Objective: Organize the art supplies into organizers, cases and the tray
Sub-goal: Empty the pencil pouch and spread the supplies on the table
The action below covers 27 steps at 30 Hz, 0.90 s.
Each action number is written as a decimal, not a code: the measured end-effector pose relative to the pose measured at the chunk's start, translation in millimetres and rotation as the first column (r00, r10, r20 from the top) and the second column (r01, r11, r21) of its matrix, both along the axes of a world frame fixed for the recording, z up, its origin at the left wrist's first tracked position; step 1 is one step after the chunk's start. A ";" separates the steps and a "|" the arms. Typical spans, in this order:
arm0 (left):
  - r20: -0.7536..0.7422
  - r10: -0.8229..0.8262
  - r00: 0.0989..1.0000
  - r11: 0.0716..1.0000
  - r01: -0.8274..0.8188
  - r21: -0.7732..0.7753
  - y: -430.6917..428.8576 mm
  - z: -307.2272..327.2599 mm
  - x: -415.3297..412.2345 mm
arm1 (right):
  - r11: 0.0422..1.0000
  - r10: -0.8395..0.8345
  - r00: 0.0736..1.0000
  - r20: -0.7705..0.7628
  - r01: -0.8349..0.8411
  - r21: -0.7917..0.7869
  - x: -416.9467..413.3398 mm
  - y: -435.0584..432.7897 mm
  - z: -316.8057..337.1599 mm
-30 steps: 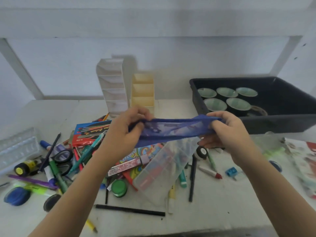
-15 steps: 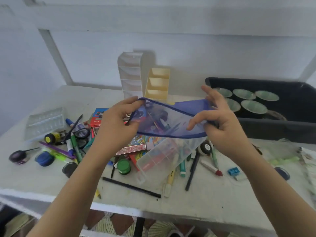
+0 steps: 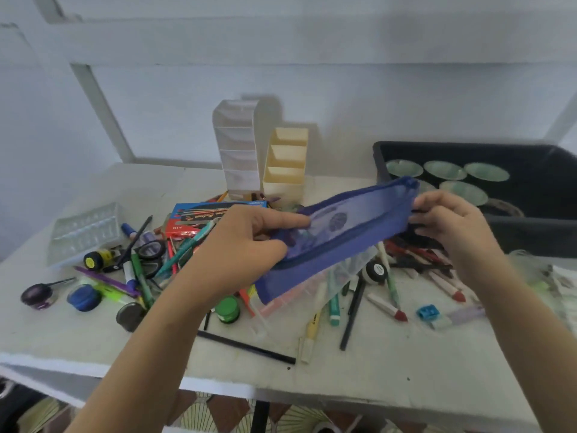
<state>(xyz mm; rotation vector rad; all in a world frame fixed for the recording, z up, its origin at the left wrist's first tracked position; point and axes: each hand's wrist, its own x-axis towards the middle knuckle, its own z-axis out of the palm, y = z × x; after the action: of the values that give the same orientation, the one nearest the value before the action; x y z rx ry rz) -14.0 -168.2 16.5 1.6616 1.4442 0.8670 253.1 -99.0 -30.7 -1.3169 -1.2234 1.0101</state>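
Now holding a blue mesh pouch (image 3: 337, 232) stretched in mid-air before the black tray (image 3: 537, 235), long axis slanting down away from it, left hand (image 3: 240, 248) gripping the low end, right hand (image 3: 449, 226) pinching the high end nearest the tray.

Both hands (image 3: 237, 254) (image 3: 449, 226) hold a blue mesh pouch (image 3: 340, 232) above the table (image 3: 374, 370).

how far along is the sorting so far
Barely begun. Done: only round dishes sit in the black tray; the white organizer and cream organizer look empty. In hand: left hand and right hand hold the blue mesh pouch by its ends. Left: markers, pens, paint pots and scissors lie scattered across the table.
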 end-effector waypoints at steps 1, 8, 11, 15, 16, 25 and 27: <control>-0.004 -0.054 0.999 0.998 0.054 -0.030 -3.8 -0.7 4.7 | 0.998 -0.002 0.990 0.144 0.011 -0.060 7.7 4.4 -9.2; -0.182 -0.411 0.893 0.896 0.359 -0.263 -29.1 -22.5 38.3 | 0.876 0.422 0.617 0.664 -0.091 -0.473 25.4 4.9 -38.7; -0.175 -0.458 0.872 0.864 0.390 -0.318 -34.0 -36.3 43.4 | 0.831 0.504 0.556 0.660 -0.106 -0.545 18.9 -0.2 -32.7; -0.109 -0.463 0.880 0.858 0.414 -0.302 -41.0 -49.2 58.1 | 0.820 0.517 0.583 0.627 -0.127 -0.558 14.9 -1.5 -35.6; -0.104 -0.453 0.886 0.865 0.408 -0.291 -41.9 -53.6 61.3 | 0.825 0.509 0.593 0.624 -0.130 -0.550 14.4 -2.1 -37.0; -0.009 -0.383 0.924 0.897 0.369 -0.243 -44.2 -79.1 69.9 | 0.879 0.425 0.670 0.609 -0.144 -0.455 21.5 -12.6 -19.0; 0.000 -0.398 0.917 0.889 0.386 -0.248 -42.1 -77.1 69.5 | 0.923 0.357 0.729 0.585 -0.179 -0.341 29.0 -19.2 -2.5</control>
<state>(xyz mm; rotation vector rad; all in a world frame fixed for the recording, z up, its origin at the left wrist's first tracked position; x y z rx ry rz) 55.5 -210.2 -60.5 1.7111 1.1338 0.4048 282.1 -118.2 -33.2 -1.8208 -1.8969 0.9760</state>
